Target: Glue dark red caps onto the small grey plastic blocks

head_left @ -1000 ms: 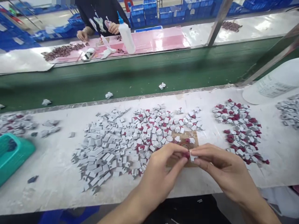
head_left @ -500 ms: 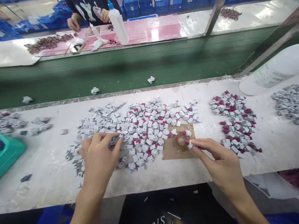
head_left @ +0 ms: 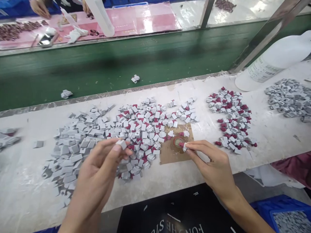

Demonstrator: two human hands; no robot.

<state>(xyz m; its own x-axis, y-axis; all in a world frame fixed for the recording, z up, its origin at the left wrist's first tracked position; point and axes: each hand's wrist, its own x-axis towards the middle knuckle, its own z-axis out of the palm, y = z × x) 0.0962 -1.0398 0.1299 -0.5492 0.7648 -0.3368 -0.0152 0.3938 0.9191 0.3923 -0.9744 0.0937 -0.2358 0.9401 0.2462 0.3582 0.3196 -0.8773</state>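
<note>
My left hand (head_left: 107, 161) pinches a small grey block-shaped piece (head_left: 121, 144) between thumb and fingers, above the left part of a wide heap of grey and dark-red pieces (head_left: 136, 129). Between thumb and forefinger, my right hand (head_left: 206, 158) grips a small grey-and-red piece (head_left: 184, 146), its red end over a round, red-rimmed shallow dish (head_left: 178, 141). That dish sits on a brown square of board (head_left: 170, 157) wet with liquid. One more grey-and-red piece (head_left: 185, 133) lies on the board behind the dish.
A cluster of grey-and-red pieces (head_left: 230, 113) and a grey heap (head_left: 289, 98) lie to the right, near a big white bottle (head_left: 262, 66). Behind runs a green belt (head_left: 97, 68) with a few pieces on it. Across it, a co-worker's hand (head_left: 40, 8) shows at a pink mat (head_left: 145, 19).
My left hand has come up out of the heap with a grey piece in its fingers. My right hand still holds its piece by the dish. The camera view has shifted right and down.
</note>
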